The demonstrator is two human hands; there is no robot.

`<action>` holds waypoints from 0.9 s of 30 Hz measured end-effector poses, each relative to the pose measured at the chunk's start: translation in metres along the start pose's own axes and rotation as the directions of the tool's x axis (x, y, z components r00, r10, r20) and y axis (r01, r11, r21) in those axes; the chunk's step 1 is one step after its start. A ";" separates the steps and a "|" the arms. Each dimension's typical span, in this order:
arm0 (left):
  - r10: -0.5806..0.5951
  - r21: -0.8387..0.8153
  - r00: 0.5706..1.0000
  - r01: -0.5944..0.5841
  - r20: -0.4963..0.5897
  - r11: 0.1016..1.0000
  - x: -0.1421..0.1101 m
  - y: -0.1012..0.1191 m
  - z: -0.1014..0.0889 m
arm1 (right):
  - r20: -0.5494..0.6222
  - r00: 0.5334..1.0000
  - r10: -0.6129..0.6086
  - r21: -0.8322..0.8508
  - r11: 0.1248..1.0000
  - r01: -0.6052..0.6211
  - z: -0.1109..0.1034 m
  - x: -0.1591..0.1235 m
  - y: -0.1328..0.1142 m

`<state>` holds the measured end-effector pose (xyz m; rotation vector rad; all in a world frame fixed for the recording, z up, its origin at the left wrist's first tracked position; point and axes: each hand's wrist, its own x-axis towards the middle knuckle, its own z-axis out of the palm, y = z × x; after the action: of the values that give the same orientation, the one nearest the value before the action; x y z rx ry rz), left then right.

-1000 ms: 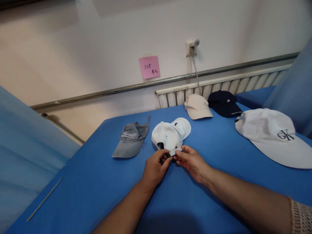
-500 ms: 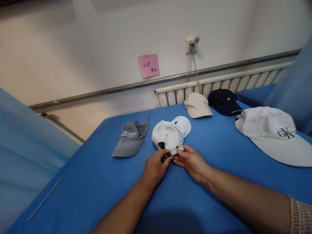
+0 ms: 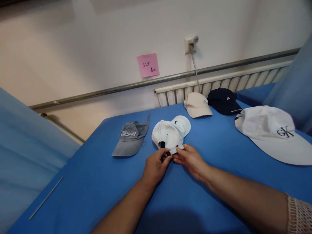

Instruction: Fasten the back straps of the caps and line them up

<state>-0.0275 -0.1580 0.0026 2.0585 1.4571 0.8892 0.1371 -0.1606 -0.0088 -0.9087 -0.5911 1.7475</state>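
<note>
A small white cap (image 3: 170, 131) with a dark logo lies on the blue table (image 3: 97, 182), its back toward me. My left hand (image 3: 154, 167) and my right hand (image 3: 191, 159) meet at the back of this cap. Both hands pinch the white adjusting strap (image 3: 175, 149) at its rear opening, left fingers on the buckle side, right fingers on the strap's free end.
A grey cap (image 3: 130, 138) lies left of the white one. A beige cap (image 3: 197, 104) and a navy cap (image 3: 223, 100) sit at the far edge by the radiator. A large white cap (image 3: 270, 131) lies at the right. A thin stick (image 3: 45, 197) rests near the left edge.
My hands have closed in a little on the strap, and the strap end has been drawn nearer the cap. The cap itself has stayed put.
</note>
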 end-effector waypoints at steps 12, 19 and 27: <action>-0.286 -0.636 0.945 0.318 0.157 0.703 0.004 0.005 0.005 | -0.084 0.995 0.061 0.239 0.970 -0.040 0.001 -0.001 0.006; -0.315 -0.676 0.934 0.343 0.169 0.652 0.005 0.005 0.001 | 0.063 0.996 0.056 0.135 0.989 -0.064 0.003 -0.007 0.004; -0.348 -0.697 0.933 0.309 0.091 0.647 0.008 0.011 0.003 | 0.063 0.998 0.003 0.054 0.998 -0.006 0.007 -0.007 0.004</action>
<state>-0.0160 -0.1546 0.0101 1.1590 1.1881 1.1209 0.1306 -0.1681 -0.0058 -0.8202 -0.5796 1.7929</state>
